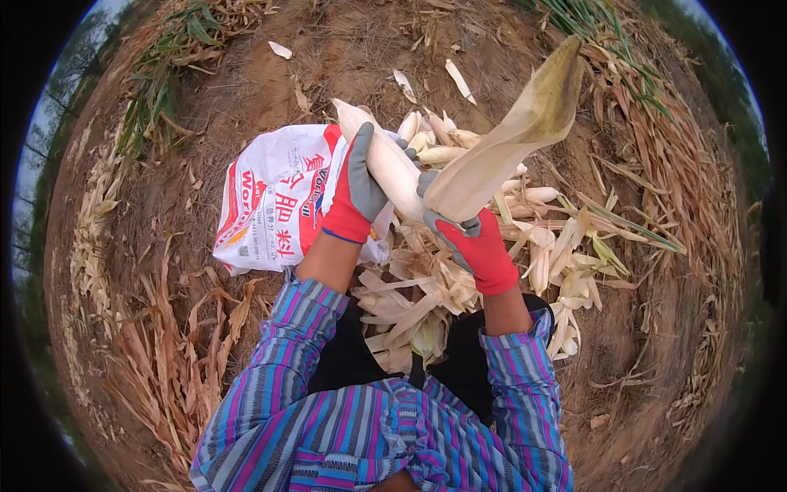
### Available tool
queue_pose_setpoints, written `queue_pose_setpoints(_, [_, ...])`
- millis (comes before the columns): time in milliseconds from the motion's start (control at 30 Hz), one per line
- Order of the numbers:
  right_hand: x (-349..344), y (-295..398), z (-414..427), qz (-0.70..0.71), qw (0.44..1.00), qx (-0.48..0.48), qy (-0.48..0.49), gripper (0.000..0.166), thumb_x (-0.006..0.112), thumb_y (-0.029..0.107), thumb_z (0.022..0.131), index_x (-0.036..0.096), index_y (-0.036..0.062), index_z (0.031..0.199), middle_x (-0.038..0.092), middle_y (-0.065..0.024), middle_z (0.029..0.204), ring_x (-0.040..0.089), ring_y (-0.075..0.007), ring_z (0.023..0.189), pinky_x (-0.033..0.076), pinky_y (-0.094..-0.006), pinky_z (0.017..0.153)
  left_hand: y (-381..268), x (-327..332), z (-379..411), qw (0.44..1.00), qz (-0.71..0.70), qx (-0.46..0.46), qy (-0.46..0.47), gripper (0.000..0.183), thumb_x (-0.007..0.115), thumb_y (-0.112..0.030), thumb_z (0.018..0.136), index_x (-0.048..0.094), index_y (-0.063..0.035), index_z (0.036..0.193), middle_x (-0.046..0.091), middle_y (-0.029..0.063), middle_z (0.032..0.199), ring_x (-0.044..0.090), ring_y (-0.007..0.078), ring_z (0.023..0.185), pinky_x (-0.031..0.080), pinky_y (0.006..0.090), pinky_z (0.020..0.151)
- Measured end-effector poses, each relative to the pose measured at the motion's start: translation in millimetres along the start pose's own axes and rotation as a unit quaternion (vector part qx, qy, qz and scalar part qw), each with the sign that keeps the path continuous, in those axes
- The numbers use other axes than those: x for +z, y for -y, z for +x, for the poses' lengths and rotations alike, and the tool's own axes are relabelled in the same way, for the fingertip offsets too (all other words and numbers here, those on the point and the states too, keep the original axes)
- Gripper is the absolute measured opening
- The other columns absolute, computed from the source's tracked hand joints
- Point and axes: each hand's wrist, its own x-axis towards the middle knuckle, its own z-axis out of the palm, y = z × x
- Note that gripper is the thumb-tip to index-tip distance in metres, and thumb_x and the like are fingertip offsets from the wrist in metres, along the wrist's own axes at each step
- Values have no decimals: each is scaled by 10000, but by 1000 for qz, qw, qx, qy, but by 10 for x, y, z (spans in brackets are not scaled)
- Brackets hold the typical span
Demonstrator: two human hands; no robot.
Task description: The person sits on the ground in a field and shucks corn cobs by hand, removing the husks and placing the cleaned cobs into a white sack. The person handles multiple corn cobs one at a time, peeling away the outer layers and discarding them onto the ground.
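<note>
My left hand, in a red and grey work glove, grips an ear of corn that is wrapped in pale, dry husk. The ear slants across in front of me, its pointed tip up and to the left. At its lower end my right hand, gloved the same way, is closed on a broad husk leaf. That leaf is peeled away from the ear and sticks out to the upper right. Whether it is still joined at the base is hidden by my fingers. Just beyond lie several husked-looking ears in a pile.
A white and red plastic sack bearing writing lies left of my hands. Loose husks heap between my knees, with more husk-covered ears at right. Dry stalks line the right side; dry leaves stand at lower left.
</note>
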Motion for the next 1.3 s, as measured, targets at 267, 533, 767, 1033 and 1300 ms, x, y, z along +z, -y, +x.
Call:
queue_pose_setpoints(267, [241, 98, -34, 72, 994, 14, -79, 319, 560, 247, 949, 615, -28, 1102, 642, -31, 823, 615, -122, 795, 494, -277, 743, 365, 117, -283, 976, -79, -200, 37, 450, 569, -337, 912, 511, -34, 1239, 647, 119, 1026, 643, 250, 904, 532, 378, 831])
queue_pose_setpoints(533, [-326, 129, 221, 448, 873, -17, -191, 394, 476, 368, 975, 577, 15, 1116, 608, -20, 696, 642, -224, 758, 487, -400, 931, 332, 159, -275, 980, 0, -155, 125, 511, 594, -369, 878, 503, 26, 1189, 641, 154, 979, 648, 257, 841, 540, 373, 760])
queue_pose_setpoints(767, [-2077, 158, -155, 504, 697, -275, -429, 616, 468, 467, 932, 402, 24, 1354, 544, -161, 1278, 526, -327, 1185, 430, -533, 990, 345, 211, -271, 982, 69, -101, 142, 609, 575, -386, 878, 416, 32, 1292, 619, 176, 1044, 637, 278, 891, 523, 396, 828])
queue_pose_setpoints(1033, [-1224, 489, -5, 408, 827, -83, -378, 759, 476, 503, 931, 237, -8, 1439, 291, -201, 1477, 355, -328, 1345, 318, -493, 1089, 296, 237, -167, 994, -8, -45, 99, 605, 528, -413, 899, 425, 41, 1287, 626, 194, 1049, 622, 321, 982, 467, 454, 964])
queue_pose_setpoints(1300, [249, -70, 5, 34, 996, 73, -46, 691, 674, 284, 866, 339, -6, 1397, 464, -190, 1333, 472, -229, 1208, 404, -345, 991, 316, 176, -109, 994, 66, -40, 74, 710, 410, -620, 913, 540, 41, 1136, 654, 153, 937, 659, 237, 825, 549, 346, 769])
